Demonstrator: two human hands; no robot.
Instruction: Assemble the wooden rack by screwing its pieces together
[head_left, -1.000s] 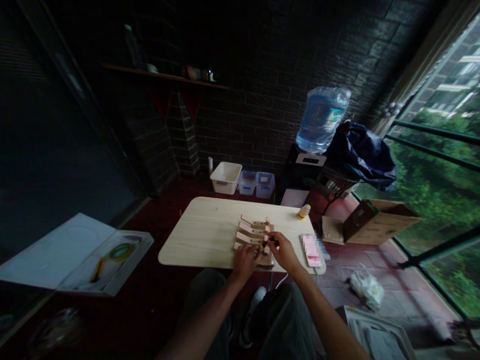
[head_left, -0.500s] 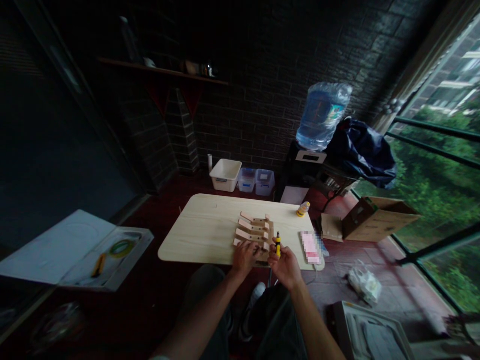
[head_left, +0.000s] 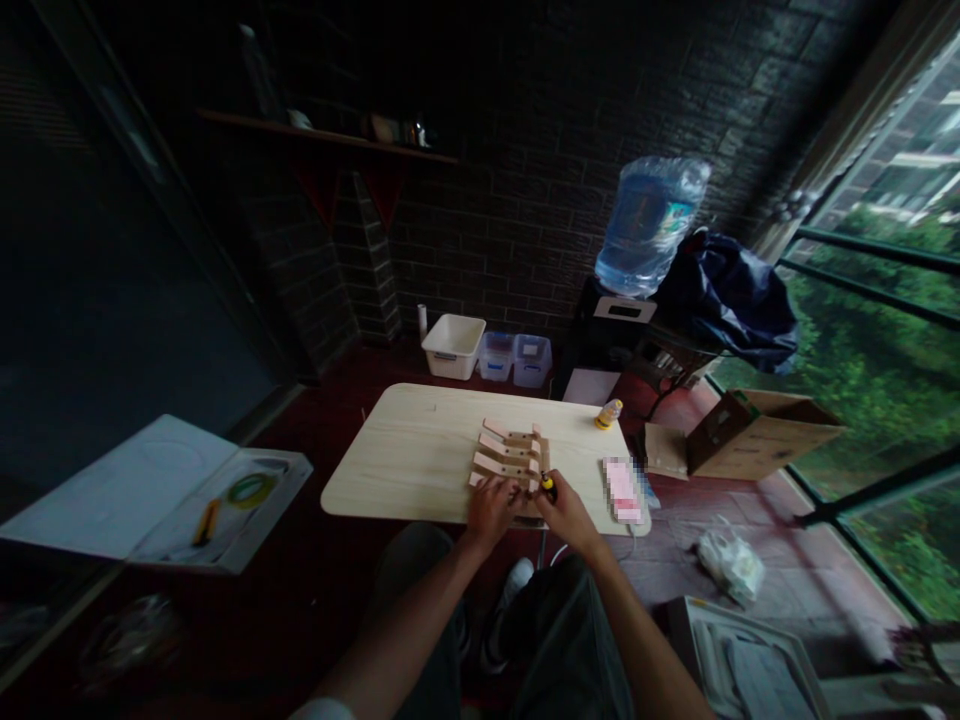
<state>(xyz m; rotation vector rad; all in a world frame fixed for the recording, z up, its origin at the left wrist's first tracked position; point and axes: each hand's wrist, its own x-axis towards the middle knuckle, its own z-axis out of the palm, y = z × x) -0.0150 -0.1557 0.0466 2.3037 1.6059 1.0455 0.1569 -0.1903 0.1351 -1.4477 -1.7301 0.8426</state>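
A wooden rack (head_left: 511, 456), with several pale slats set side by side and dark holes along them, lies on the light wooden table (head_left: 405, 450). My left hand (head_left: 493, 508) is closed over its near end, fingers curled on the wood; the fingertips are partly hidden. Beside it, my right hand (head_left: 568, 515) grips a yellow and black screwdriver (head_left: 549, 487) at the rack's near right corner. The screwdriver's tip is too small and dark to make out.
A yellow-capped bottle (head_left: 609, 414) and a blurred pink object (head_left: 622, 490) are on the table's right side. An open white case (head_left: 225, 510) sits to the left. Beyond the table are plastic bins (head_left: 454, 347), a water dispenser (head_left: 622, 310) and a cardboard box (head_left: 757, 435).
My right hand has turned the screwdriver from upright to tipped and brought it in toward the rack's near end. The left hand stays on the rack.
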